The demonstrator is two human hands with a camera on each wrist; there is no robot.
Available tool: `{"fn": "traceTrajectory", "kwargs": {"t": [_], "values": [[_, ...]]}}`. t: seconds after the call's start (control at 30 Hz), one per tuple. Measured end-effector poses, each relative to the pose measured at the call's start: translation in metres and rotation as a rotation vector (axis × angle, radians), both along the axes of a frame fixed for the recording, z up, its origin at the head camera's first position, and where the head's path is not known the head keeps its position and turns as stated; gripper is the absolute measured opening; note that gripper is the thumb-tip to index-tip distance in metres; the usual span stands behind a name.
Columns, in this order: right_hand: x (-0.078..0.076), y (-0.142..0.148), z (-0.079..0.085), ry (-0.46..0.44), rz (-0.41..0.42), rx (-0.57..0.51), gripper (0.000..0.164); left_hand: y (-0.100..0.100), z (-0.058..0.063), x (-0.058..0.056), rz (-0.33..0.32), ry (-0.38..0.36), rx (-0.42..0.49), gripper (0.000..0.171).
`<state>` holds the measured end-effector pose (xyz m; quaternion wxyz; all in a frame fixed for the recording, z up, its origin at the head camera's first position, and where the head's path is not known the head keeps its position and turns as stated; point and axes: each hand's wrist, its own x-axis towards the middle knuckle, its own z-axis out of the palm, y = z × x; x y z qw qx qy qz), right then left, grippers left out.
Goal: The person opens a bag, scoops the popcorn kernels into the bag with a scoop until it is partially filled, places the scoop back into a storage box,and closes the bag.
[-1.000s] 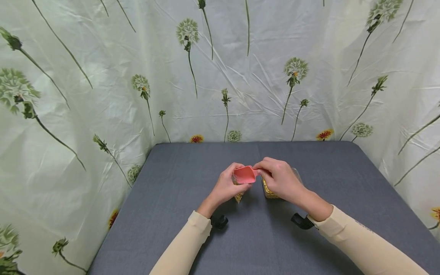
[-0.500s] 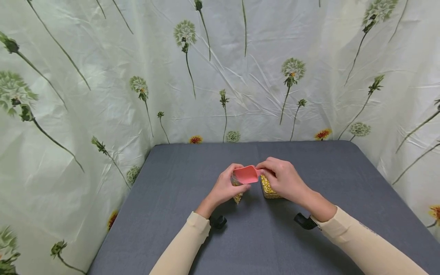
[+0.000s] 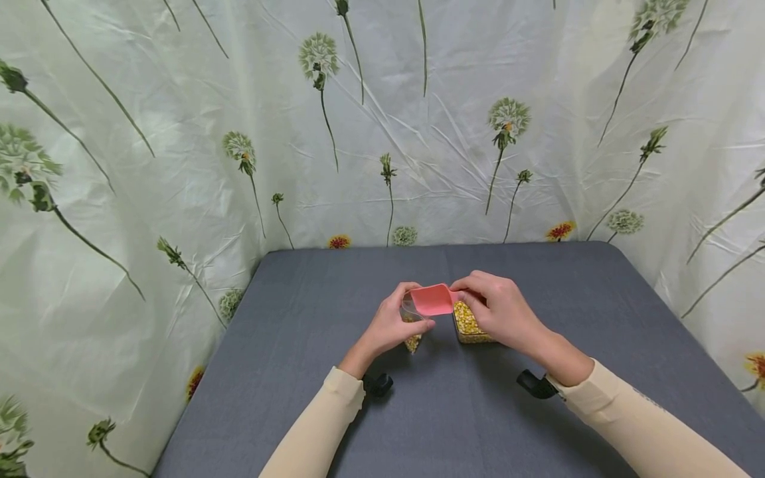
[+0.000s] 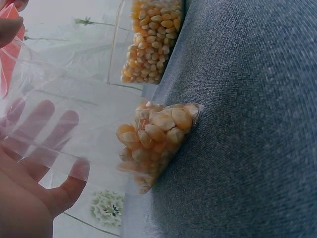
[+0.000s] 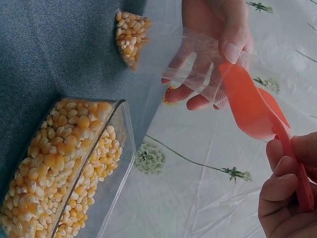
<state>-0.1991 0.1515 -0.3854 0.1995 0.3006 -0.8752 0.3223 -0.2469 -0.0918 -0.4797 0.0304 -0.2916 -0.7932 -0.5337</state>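
Observation:
My left hand [image 3: 388,326] holds a clear plastic bag [image 4: 94,119] by its open mouth, thumb on the near side. Corn kernels [image 4: 153,136] fill the bag's pointed bottom corner, close over the table. With thumb and fingers, my right hand [image 3: 505,312] pinches the handle of a pink scoop [image 3: 433,300]. The scoop's tip overlaps the bag's mouth in the head view, and no kernels show in its bowl. Below the right hand stands a clear rectangular container [image 5: 128,124] of yellow corn kernels [image 5: 64,144], partly hidden by that hand in the head view.
A grey cloth-covered table [image 3: 335,285] lies under everything. Behind it and along its left side hangs a white curtain [image 3: 454,153] printed with dandelions. Black wrist mounts [image 3: 536,384] stick out below both cuffs.
My right hand and the scoop have shifted slightly right, so the bag's mouth and more of the corn container show. The left hand keeps its grip on the bag, almost still.

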Motion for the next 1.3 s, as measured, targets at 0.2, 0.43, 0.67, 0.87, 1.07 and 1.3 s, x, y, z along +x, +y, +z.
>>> {"fn": "traceTrajectory", "kwargs": {"t": [0.2, 0.43, 0.67, 0.87, 1.07, 1.3], "values": [[-0.001, 0.001, -0.002, -0.031, 0.001, -0.022, 0.014, 0.0, -0.001, -0.001, -0.001, -0.013, 0.004, 0.065], [-0.001, -0.001, -0.001, -0.019, -0.003, -0.013, 0.014, 0.001, 0.0, -0.001, -0.002, -0.036, -0.004, 0.067], [-0.001, -0.001, 0.0, -0.027, -0.015, -0.018, 0.015, 0.001, -0.001, 0.0, 0.002, -0.044, -0.012, 0.07], [0.001, 0.008, 0.002, -0.022, -0.06, -0.054, 0.015, 0.002, -0.002, 0.001, -0.004, -0.044, -0.011, 0.069], [0.0, 0.024, 0.002, -0.032, -0.102, -0.071, 0.013, 0.0, -0.005, -0.001, -0.008, -0.003, -0.002, 0.059], [0.001, 0.043, -0.002, -0.048, -0.143, -0.056, 0.014, 0.002, 0.032, 0.023, -0.03, -0.003, 0.018, 0.053]]}}
